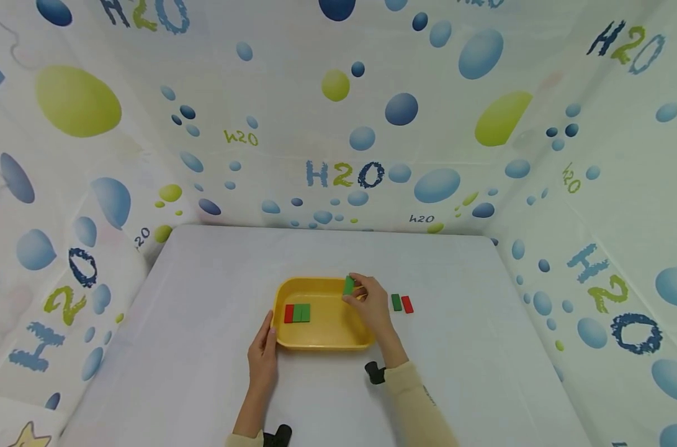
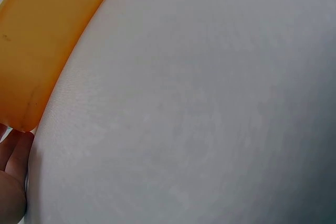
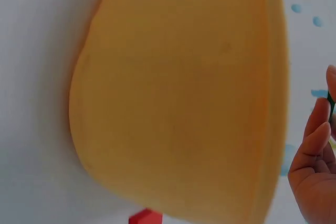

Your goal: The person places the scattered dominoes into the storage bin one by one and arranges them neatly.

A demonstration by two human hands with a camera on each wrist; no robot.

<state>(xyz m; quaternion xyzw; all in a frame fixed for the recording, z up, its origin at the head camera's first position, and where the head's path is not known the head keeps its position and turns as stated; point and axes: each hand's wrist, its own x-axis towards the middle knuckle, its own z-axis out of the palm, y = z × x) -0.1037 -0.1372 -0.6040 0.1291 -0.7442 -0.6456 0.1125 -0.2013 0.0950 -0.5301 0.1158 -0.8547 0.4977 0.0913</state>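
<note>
Table (image 1: 193, 385) white and matte, straight along the far edge, wider toward the near end. Shades from pale to dull grey across the left wrist view. Behind and along both sides, white curtain (image 1: 293, 118), printed with blue and lime drops (image 1: 437, 185) and "H2O" lettering (image 1: 344, 174) in several sizes. Soft folds toward the corners; yellow star (image 1: 31, 437) at the lower left.

Near the middle of the table, yellow tray (image 1: 324, 343) with rounded corners. Inside, toward the left, three pieces touching in one row: red block (image 1: 288, 313), then two green blocks (image 1: 301, 313). On the table just right of the tray, loose green block (image 1: 396, 302) and loose red block (image 1: 407, 304), side by side, slightly askew, with a narrow gap between.

Left hand (image 1: 262, 360) at the tray's left side, fingers nearly straight and touching the outer wall. Right hand (image 1: 373, 305) over the tray's right part, thumb and fingertips pinching held green block (image 1: 349, 285), raised clear of the tray floor. Beige sleeves (image 1: 419, 403) on both arms, black wrist pieces (image 1: 278, 436) beside the cuffs.
</note>
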